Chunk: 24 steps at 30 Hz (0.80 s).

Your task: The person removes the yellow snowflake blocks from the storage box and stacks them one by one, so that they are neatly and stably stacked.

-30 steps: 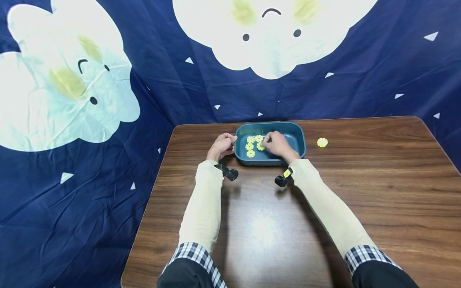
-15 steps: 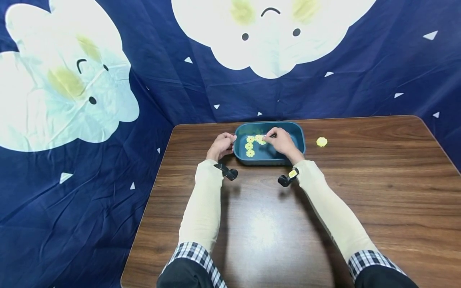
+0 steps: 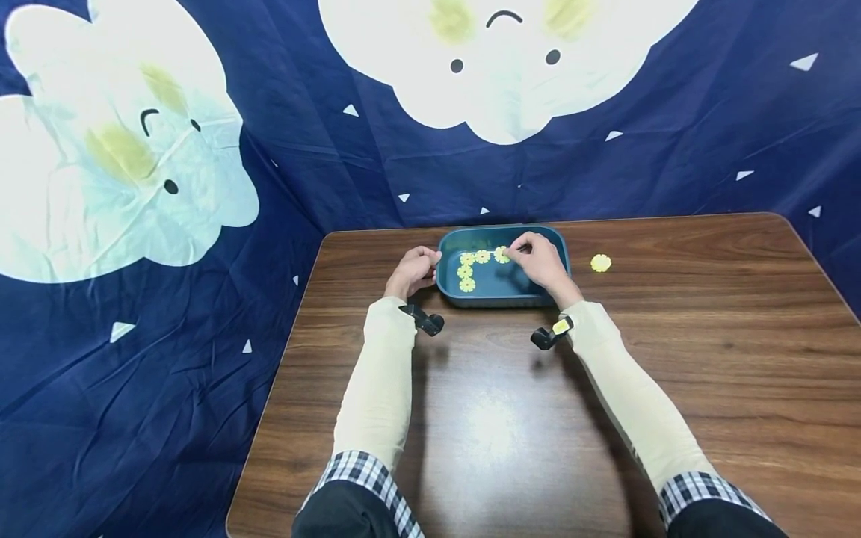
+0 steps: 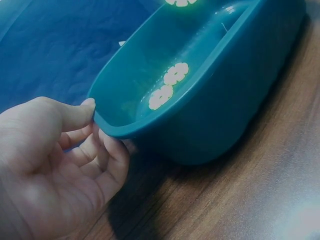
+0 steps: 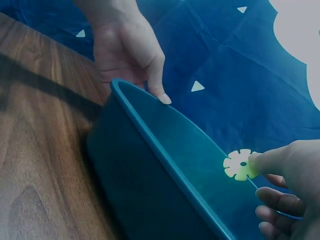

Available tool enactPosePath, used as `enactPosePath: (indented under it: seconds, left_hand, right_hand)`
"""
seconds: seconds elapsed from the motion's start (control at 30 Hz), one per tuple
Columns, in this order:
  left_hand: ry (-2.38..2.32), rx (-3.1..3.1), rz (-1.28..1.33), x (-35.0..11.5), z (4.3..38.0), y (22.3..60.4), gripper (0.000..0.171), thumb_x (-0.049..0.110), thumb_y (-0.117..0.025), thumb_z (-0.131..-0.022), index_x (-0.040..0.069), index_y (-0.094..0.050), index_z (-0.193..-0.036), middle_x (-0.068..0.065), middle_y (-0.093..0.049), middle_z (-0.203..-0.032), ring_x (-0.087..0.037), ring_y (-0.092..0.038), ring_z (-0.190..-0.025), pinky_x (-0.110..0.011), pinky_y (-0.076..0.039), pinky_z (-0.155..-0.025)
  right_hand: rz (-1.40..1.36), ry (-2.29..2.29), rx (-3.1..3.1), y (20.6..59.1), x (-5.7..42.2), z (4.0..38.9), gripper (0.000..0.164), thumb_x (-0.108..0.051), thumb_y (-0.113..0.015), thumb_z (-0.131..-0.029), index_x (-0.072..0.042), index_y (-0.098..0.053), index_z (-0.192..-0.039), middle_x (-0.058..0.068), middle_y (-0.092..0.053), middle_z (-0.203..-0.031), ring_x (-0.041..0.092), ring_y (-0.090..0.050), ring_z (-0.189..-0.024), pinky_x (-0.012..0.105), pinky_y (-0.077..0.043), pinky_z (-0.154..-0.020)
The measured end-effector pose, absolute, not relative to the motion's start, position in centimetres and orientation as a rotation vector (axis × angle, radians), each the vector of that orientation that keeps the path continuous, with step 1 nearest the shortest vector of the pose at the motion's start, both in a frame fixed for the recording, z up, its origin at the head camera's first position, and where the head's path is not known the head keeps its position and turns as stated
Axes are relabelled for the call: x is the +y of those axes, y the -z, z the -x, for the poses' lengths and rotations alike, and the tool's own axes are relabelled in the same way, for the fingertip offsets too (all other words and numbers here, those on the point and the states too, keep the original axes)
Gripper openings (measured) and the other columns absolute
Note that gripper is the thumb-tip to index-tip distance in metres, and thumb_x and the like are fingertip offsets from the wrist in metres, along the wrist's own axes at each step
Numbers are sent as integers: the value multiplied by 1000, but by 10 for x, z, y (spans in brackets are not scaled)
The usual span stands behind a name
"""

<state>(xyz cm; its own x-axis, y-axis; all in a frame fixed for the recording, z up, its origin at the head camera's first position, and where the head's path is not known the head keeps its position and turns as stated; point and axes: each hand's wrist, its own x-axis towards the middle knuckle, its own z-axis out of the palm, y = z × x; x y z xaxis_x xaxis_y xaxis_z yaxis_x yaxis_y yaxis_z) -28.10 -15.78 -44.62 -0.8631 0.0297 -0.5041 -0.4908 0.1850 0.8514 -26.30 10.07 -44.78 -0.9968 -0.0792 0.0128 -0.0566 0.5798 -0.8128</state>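
A blue-green plastic basin stands at the back of the table. My left hand pinches its left rim, thumb on top and fingers curled below, as the left wrist view shows. My right hand, over the basin's inside, pinches a yellow flower-shaped disc with slotted edges between thumb and fingertips. Several similar yellow discs lie in the basin's left half, in a column with a short row at its far end. The left wrist view shows two of those discs near the wall.
One more yellow flower-shaped disc lies on the wooden table, right of the basin. A dark blue cloth with white clouds hangs behind the table and at its left.
My right hand has lifted the yellow disc from beside the others and carried it right and slightly away from me. The left hand has stayed at the basin's rim.
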Motion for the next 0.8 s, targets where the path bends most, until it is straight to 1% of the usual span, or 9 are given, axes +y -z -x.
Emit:
enactPosePath:
  seconds: [0.2, 0.33, 0.53, 0.67, 0.8]
  left_hand:
    - [-1724, 2058, 439, -157, 281, 446, 11, 20, -52, -99, 11, -48, -95, -8, -49, -86, -15, -48, -67, -29, -44, -69]
    - [-1718, 2061, 440, -157, 281, 446, 11, 20, -52, -99, 10, -49, -97, -10, -49, -89, -15, -48, -67, -30, -44, -70]
    - [-1723, 2057, 443, -158, 282, 446, 12, 20, -52, -99, 9, -49, -100, -12, -50, -93, -14, -48, -66, -29, -44, -68]
    - [-1734, 2050, 444, -157, 281, 446, 10, 19, -52, -99, 10, -49, -97, -10, -49, -90, -14, -48, -67, -29, -44, -70]
    - [-1738, 2050, 448, -157, 281, 446, 10, 19, -52, -99, 11, -48, -95, -7, -49, -86, -14, -48, -68, -29, -44, -69]
  right_hand:
    - [89, 1502, 2790, 442, 110, 259, 23, -30, -67, -90, -8, -64, -96, 10, -60, -97, 21, -51, -85, 31, -40, -74]
    - [66, 1543, 2795, 440, 116, 258, 25, -30, -67, -90, -7, -63, -97, 10, -59, -98, 21, -50, -86, 31, -39, -74]
    - [21, 1567, 2810, 438, 129, 258, 28, -33, -66, -90, -7, -62, -99, 9, -57, -97, 21, -49, -87, 30, -38, -75]
    - [-41, 1609, 2801, 437, 137, 258, 27, -32, -67, -90, -7, -62, -98, 8, -58, -97, 19, -49, -87, 29, -38, -75]
    - [-95, 1649, 2792, 436, 144, 258, 27, -31, -66, -90, -6, -62, -98, 7, -59, -100, 17, -49, -88, 27, -39, -76]
